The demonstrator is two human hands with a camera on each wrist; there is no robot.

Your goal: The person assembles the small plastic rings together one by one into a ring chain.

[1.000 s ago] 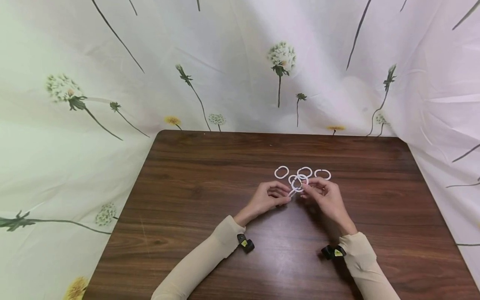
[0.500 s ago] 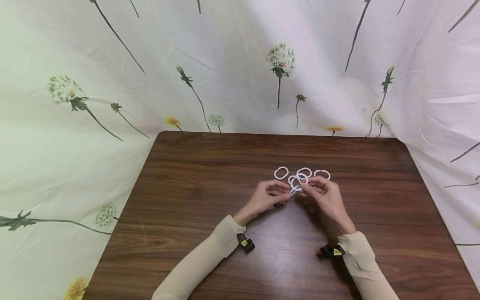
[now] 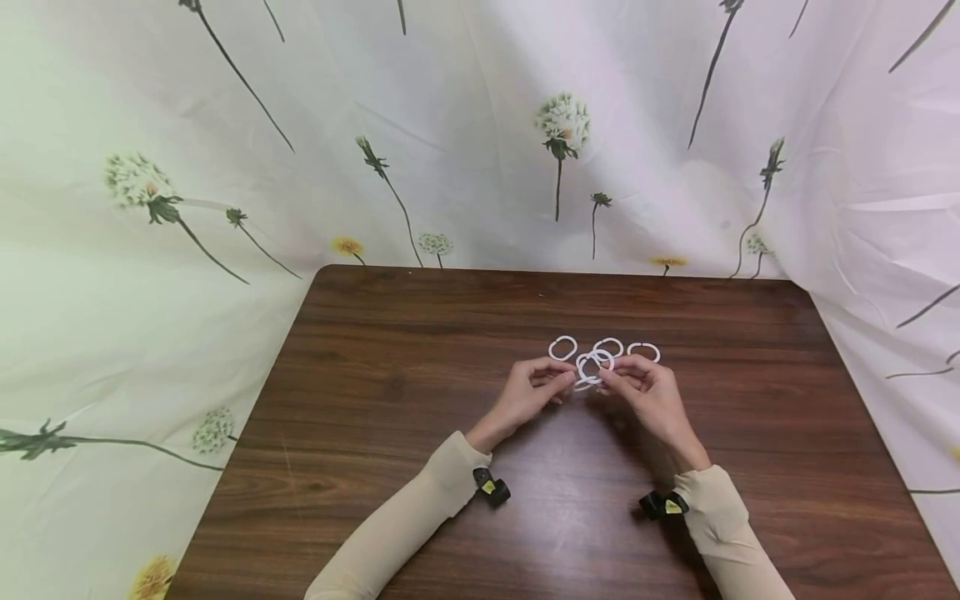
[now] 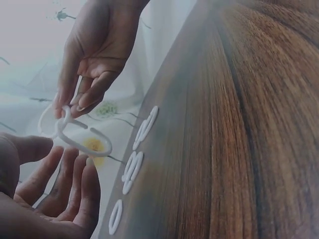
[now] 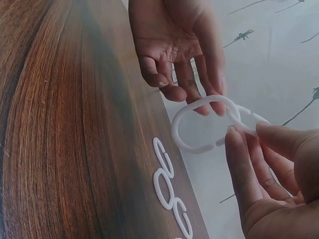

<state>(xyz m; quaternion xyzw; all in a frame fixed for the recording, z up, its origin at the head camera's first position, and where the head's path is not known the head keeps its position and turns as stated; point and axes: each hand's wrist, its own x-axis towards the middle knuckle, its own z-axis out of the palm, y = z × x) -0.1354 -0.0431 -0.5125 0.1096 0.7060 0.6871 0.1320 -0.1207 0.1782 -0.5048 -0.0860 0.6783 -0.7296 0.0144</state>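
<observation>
Two white plastic shower curtain rings, oval with a small gap each, hang linked together between my hands. My left hand pinches one curtain ring near its edge between thumb and fingertip, its other fingers loosely bent. The other curtain ring is held by my right hand, thumb against index finger. In the right wrist view the rings cross just beside my right fingertips, and the gap of the larger-looking ring faces downward. Both hands are raised over the table, fingertips close to each other.
Several loose white curtain rings lie in a row on the brown wooden table, just beyond the hands, and some overlap. A white cloth with a dandelion print hangs behind the table and along its sides. Each wrist wears a black camera.
My left thumb and fingers have shifted slightly on their ring, which now lies flatter toward the right hand. The linked rings moved a little left; the right hand has stayed nearly still.
</observation>
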